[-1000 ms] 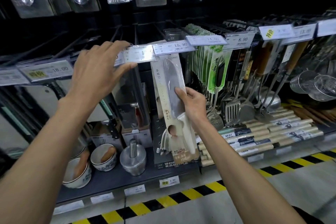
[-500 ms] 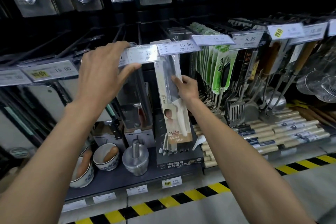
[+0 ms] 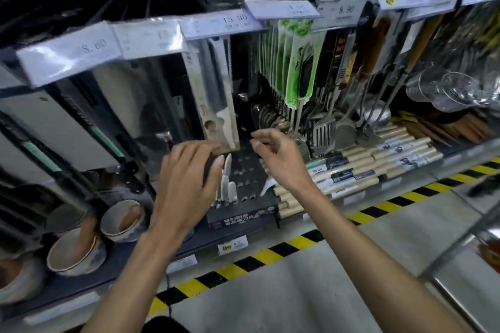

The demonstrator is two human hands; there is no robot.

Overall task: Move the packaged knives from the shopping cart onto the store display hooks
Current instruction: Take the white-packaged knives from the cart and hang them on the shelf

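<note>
A packaged knife point(image 3: 216, 94), a grey blade with a white handle on a beige card, hangs from a display hook under the 15.90 price tag point(image 3: 221, 23). My left hand point(image 3: 189, 178) hovers just below the pack's bottom edge with relaxed fingers and holds nothing. To the right of the pack's lower end, my right hand point(image 3: 276, 154) has its fingers loosely curled and is empty. Neither hand touches the pack. The frame is blurred by motion.
Green-carded tools point(image 3: 295, 67), spatulas point(image 3: 324, 127) and strainers point(image 3: 446, 89) hang to the right. A black knife-set box point(image 3: 243, 213), bowls point(image 3: 75, 251) and boxed rolls point(image 3: 365, 165) sit on the lower shelf. A metal cart rim point(image 3: 465, 240) shows at lower right. Yellow-black tape point(image 3: 270, 254) marks the floor.
My right hand let go of the packaged knife, which now hangs on the hook. Both hands dropped from the price tags to below the pack. The view tilted downward.
</note>
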